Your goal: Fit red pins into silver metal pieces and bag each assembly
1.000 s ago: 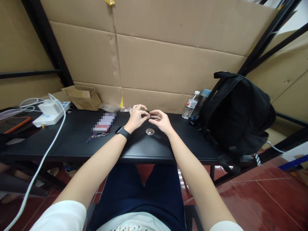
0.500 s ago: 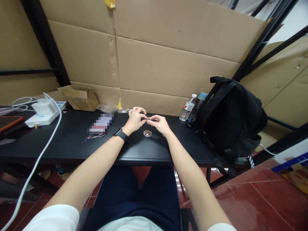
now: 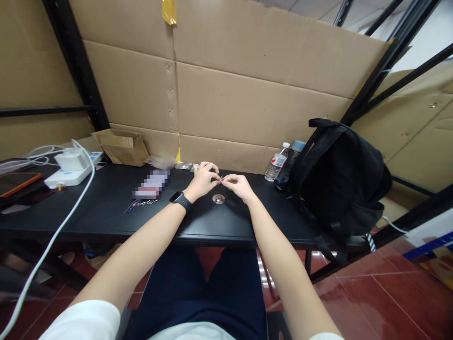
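Observation:
Above the black table, my left hand [image 3: 204, 180] and my right hand [image 3: 240, 186] meet at the fingertips. Both pinch one small, thin piece [image 3: 221, 180] between thumb and forefinger; it is too small to name. A dark watch sits on my left wrist. Just below the hands a small round shiny metal disc [image 3: 218, 199] lies flat on the table, with neither hand touching it. Small clear packets [image 3: 183, 165] lie behind my left hand, partly hidden by it.
To the right stand two bottles [image 3: 277, 164] and a black backpack [image 3: 339, 179]. On the left are a paper bag [image 3: 122, 147], a blurred-out card [image 3: 152, 185] with a lanyard, a white power strip [image 3: 67, 177] with a cable, and a phone [image 3: 19, 183]. Cardboard [image 3: 230, 104] walls the back.
The view has tilted up slightly, so everything sits lower in the picture. The fingertips still meet on the small piece, which appears turned a little. The disc stays on the table.

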